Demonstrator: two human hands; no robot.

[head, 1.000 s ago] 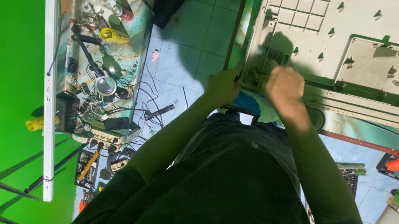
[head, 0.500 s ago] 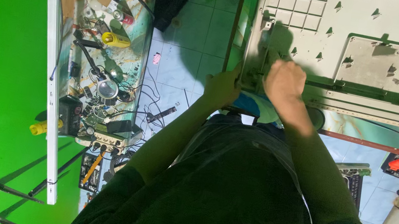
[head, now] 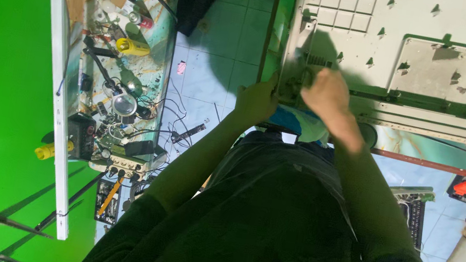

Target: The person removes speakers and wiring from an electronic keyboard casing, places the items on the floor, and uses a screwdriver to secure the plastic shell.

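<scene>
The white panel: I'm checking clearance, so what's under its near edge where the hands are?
Below the white panel, a blue object shows between the left hand and right hand, over tiled floor. The hands cover the panel's corner, so their grip is hidden.

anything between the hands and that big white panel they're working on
Nothing visible. The left hand is already on the edge of the white panel, and the right hand rests on its lower left corner. Whether either hand holds a small tool cannot be told in the shadow.
</scene>
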